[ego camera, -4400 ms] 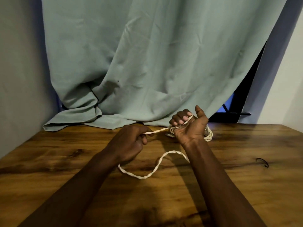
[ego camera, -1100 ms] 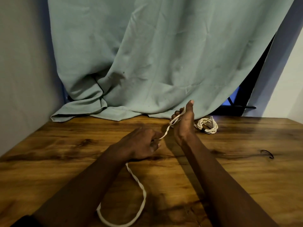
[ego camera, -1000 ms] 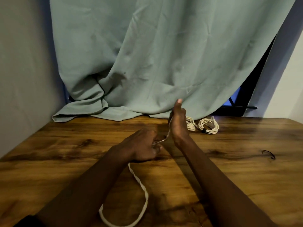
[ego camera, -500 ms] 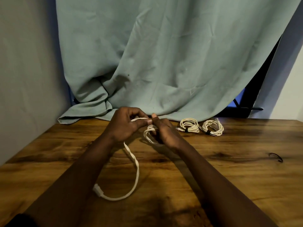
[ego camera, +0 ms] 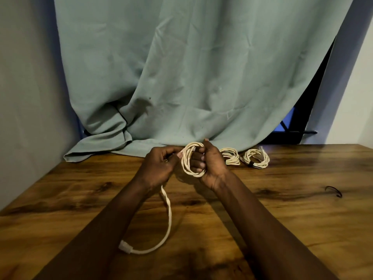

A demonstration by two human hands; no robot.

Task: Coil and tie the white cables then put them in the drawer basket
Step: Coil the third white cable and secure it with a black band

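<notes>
My right hand (ego camera: pixel 211 163) holds a small coil of white braided cable (ego camera: pixel 188 161) upright, fingers through its loops. My left hand (ego camera: pixel 159 167) pinches the same cable just left of the coil. The loose tail (ego camera: pixel 168 215) drops from my left hand and curves across the wooden table (ego camera: pixel 282 209) to a white plug (ego camera: pixel 125 246) near the front. Two coiled white cables lie at the back of the table: one (ego camera: pixel 231 156) partly hidden behind my right hand, one (ego camera: pixel 256 158) with a dark tie around it. No drawer basket is in view.
A thin black tie (ego camera: pixel 334 191) lies on the table at the right. A grey-green curtain (ego camera: pixel 181 77) hangs behind and bunches onto the table's back edge. A grey wall stands at the left, a dark window frame (ego camera: pixel 298 126) at the back right.
The coil in my right hand has grown by a few loops as my left hand fed cable onto it. The loose tail is shorter, its plug now on the table. Both hands moved nearer together.
</notes>
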